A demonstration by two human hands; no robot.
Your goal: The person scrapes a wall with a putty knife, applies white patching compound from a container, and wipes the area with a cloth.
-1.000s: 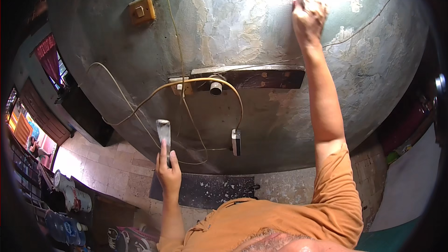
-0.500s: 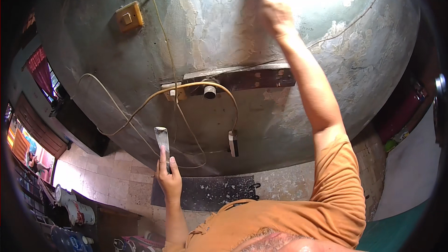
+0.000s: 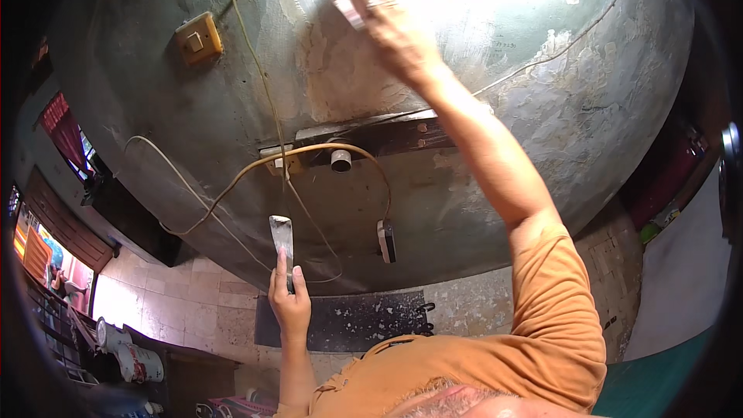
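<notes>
My left hand (image 3: 290, 302) is closed on a metal scraper (image 3: 280, 232) with a whitish, smudged blade, held upright in front of the lower wall. High on the patchy grey-green plastered wall (image 3: 155, 108), my right hand (image 3: 391, 35) grips a blurred white and red pad (image 3: 348, 1) against the surface. Left of it are a yellowed light switch (image 3: 196, 43) and a hanging thin cable (image 3: 267, 81). Below my raised right arm are a dark board (image 3: 422, 135), a socket (image 3: 275, 161), a short pipe (image 3: 340, 161) and a looped cord.
A power strip (image 3: 387, 240) hangs low on the wall. A dark mat (image 3: 309, 317) lies on the tiled floor (image 3: 186, 313). Paint buckets (image 3: 135, 360) stand lower left; a person (image 3: 62, 275) is by the open doorway at far left; a dark cabinet (image 3: 128, 217) stands near it.
My right hand, with the pad, has swept leftward and slightly down across the wall. My left hand and scraper have shifted a little right and down in the view, which has moved slightly.
</notes>
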